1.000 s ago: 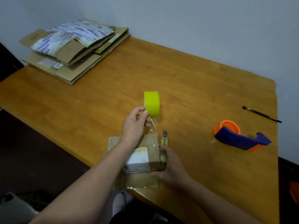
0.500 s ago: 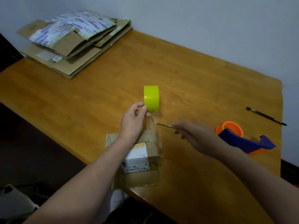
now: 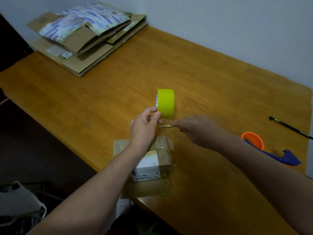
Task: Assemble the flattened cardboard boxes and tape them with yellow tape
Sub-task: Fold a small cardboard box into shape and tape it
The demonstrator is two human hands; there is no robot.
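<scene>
My left hand [image 3: 145, 126] pinches the yellow tape roll [image 3: 166, 102] at its near edge, holding it on edge above the wooden table [image 3: 186, 73]. A strip of tape runs from the roll down to a small cardboard box [image 3: 152, 168] with a white label at the table's near edge. My right hand [image 3: 198, 129] grips a thin cutter [image 3: 166, 126], its blade at the stretched strip just below the roll. My left forearm covers part of the box.
A stack of flattened cardboard boxes [image 3: 88, 39] lies at the table's far left corner. An orange and blue tape dispenser [image 3: 271, 150] sits to the right, and a black pen [image 3: 291, 127] lies near the right edge. The wall stands right behind the table.
My right hand left the box's side, swung out to the right with the cutter, then came back left to the tape strip. The left hand and roll stayed nearly still.
</scene>
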